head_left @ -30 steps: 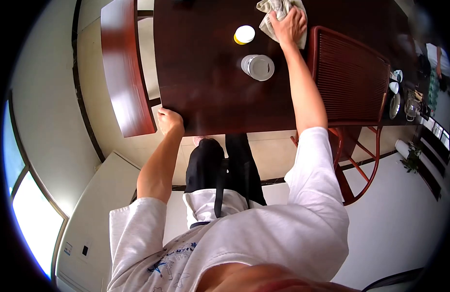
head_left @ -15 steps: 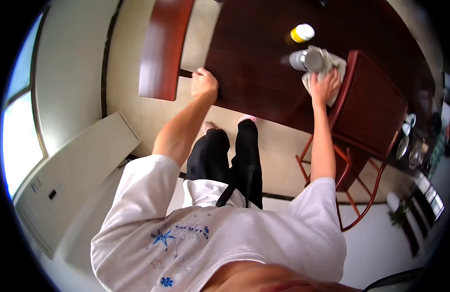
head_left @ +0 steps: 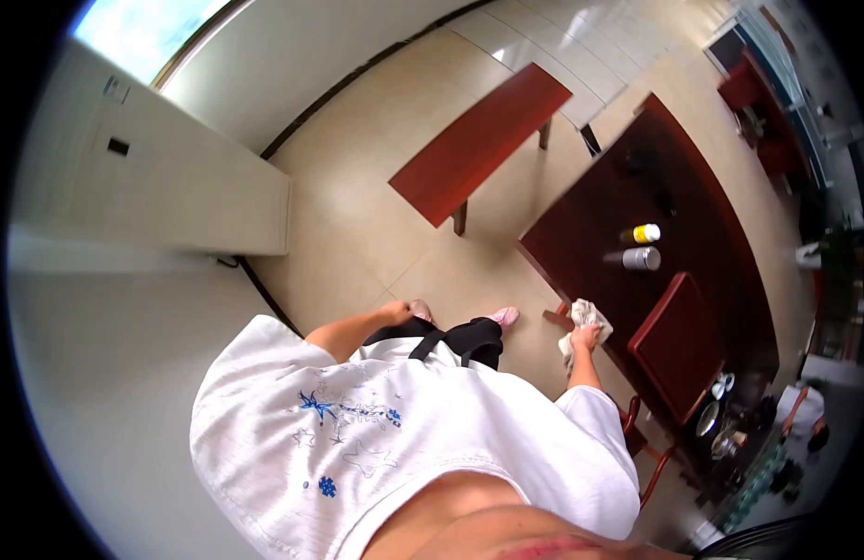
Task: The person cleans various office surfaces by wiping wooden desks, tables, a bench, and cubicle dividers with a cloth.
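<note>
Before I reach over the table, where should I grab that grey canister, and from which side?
Probably around the middle of the grey canister's side: it stands upright, and its round wall suits a wrapped grip. I'd come from the table's near edge, where the wood is bare; the yellow-and-white jar sits close on the far side.

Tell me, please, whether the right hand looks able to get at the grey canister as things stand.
Probably yes: the tabletop between the right hand and the grey canister looks bare, with the chair to one side, though the hand would likely have to put down the cloth it holds first.
</note>
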